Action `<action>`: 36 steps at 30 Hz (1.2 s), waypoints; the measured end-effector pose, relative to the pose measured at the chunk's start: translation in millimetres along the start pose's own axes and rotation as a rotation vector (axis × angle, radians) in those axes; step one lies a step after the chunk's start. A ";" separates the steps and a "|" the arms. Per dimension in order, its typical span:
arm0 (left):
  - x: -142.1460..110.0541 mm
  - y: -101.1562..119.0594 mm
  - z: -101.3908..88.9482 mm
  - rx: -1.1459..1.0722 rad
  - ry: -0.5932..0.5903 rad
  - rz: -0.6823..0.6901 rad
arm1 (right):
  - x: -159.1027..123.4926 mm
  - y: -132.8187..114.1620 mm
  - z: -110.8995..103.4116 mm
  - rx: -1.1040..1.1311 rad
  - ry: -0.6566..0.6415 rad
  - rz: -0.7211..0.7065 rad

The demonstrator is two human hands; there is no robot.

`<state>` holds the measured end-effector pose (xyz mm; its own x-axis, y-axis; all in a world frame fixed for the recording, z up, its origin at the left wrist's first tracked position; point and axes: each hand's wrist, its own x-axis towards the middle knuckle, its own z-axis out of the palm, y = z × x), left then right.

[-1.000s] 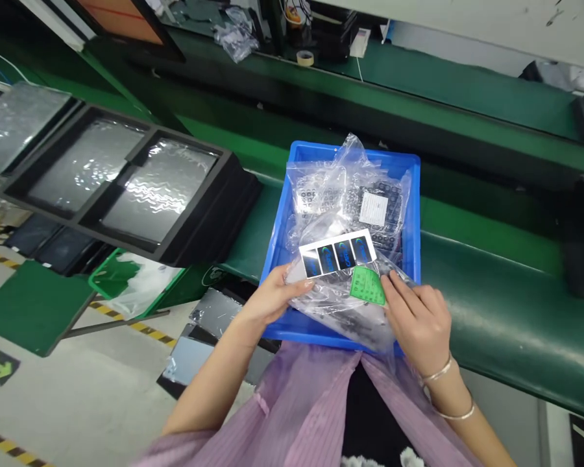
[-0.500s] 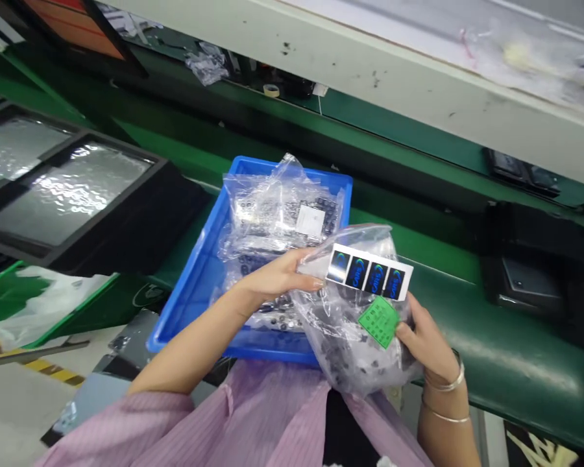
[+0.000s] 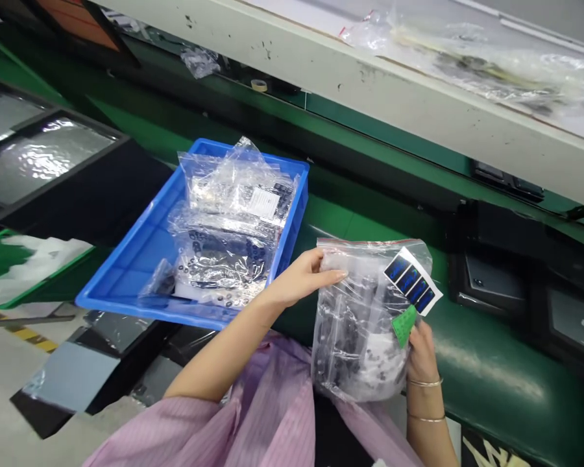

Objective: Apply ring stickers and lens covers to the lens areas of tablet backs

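Note:
A clear zip-top plastic bag [image 3: 345,318] hangs upright in front of me, with dark parts and small dark pieces showing through it. My left hand [image 3: 304,279] is closed on its upper left edge, thumb across the front. My right hand [image 3: 422,350] grips the bag's right side, its fingers partly hidden. Beside the right fingers is a folded green label [image 3: 403,325]. Above that label, a tilted white sheet of dark stickers with blue print [image 3: 413,282] overlaps the bag's upper right; whether it lies inside or outside I cannot tell.
To the left, a blue tray [image 3: 121,279] holds several clear bags of parts [image 3: 224,240]. Black-framed panels [image 3: 43,155] stand farther left, above a green bin [image 3: 43,285]. Dark devices [image 3: 496,285] lie on the green surface [image 3: 486,363] at right. A pale shelf [image 3: 370,84] crosses the top.
The bag has turned more upright, its zip edge now showing on top. The sticker sheet has tilted and shifted right, and the green label has folded. The view has shifted, placing the tray farther left.

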<state>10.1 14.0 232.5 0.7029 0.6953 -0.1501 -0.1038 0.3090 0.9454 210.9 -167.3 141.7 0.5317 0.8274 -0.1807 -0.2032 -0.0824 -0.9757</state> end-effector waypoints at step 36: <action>-19.0 -16.3 10.7 0.579 -0.220 -0.114 | -27.5 -15.3 73.6 -0.505 0.110 -0.316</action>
<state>6.0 -11.2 223.0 0.8215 0.5102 -0.2547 0.3350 -0.0705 0.9396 138.9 -147.9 170.7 0.5901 0.7948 0.1416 0.3794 -0.1182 -0.9176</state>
